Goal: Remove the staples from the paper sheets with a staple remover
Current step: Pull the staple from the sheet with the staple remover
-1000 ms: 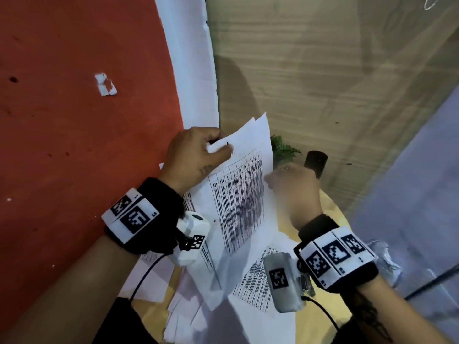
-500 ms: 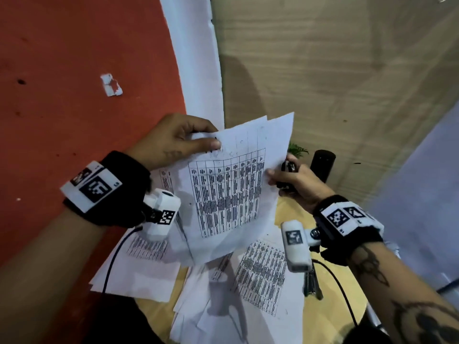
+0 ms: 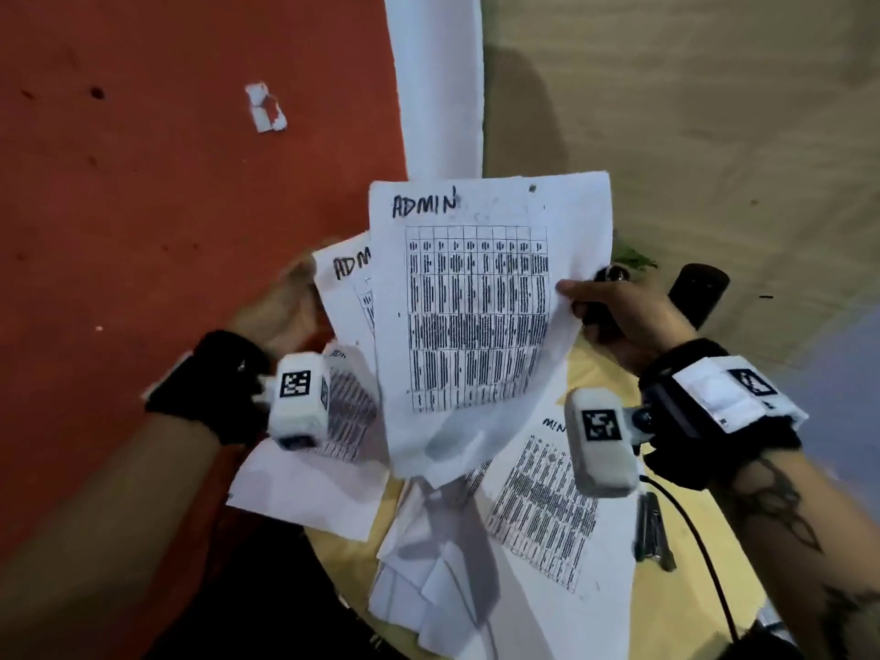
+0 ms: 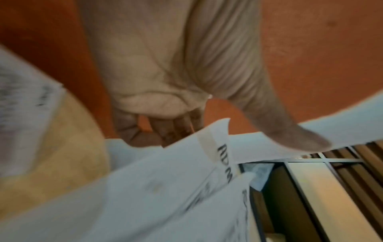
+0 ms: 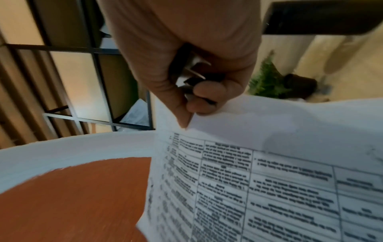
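Several loose sheets (image 3: 547, 507) and a stapler (image 3: 653, 533) beneath the lifted page (image 3: 481, 297).

Right hand (image 3: 619, 309) raised, thumb and fingers curled in a pinching grip; left hand (image 3: 281, 312) blurred, fingers loosely extended.

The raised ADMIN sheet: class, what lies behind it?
Behind the raised ADMIN sheet a second ADMIN sheet peeks out left, and more printed sheets lie on the table below. The rest is covered.
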`<state>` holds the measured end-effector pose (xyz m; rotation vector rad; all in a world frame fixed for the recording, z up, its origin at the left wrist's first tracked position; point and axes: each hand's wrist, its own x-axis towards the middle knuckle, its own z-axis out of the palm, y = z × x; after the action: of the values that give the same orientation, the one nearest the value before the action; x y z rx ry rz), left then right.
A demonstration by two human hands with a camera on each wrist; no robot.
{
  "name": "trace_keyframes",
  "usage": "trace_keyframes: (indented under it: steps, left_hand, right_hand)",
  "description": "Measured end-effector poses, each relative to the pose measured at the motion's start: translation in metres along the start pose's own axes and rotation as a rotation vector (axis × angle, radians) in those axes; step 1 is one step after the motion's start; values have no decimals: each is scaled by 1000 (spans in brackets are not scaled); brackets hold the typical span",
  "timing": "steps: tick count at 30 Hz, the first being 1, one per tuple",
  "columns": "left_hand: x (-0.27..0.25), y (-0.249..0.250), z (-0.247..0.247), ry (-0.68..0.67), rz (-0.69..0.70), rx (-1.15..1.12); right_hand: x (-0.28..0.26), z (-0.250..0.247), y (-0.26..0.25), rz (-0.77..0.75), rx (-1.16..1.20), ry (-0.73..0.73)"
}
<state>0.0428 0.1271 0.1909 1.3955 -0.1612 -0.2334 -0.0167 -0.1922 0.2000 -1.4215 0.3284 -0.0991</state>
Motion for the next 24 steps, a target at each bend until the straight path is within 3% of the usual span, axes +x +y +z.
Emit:
trace_keyframes:
  steps: [2,4,8,10,14,18,22,24]
  left_hand:
    - [-16,-34,2,-44,-143,-57]
    - [-25,-61,7,-86,-168,-57]
    - [-1,-87,-33,217,-73,139]
    - [22,-85,-65,267,-79,278]
    - [62,-72,-119,231,-175,698]
    - [78,-116,-155,220,-323,857]
    - [68,-167,-137,335,-423,1111]
    - [61,-190,-124,190,-460,1257]
  right_hand:
    - [10,12,15,86,45,11]
    - [21,29,36,164,112,30]
    - [31,66,78,264,134,28]
    - [31,72,95,295,43,19]
    - [29,49,132,333,-138,80]
    - [13,14,171,405,-241,114]
    - [-14,-16,198,342,-466,99]
    - [-29,-27,209,272,-661,63]
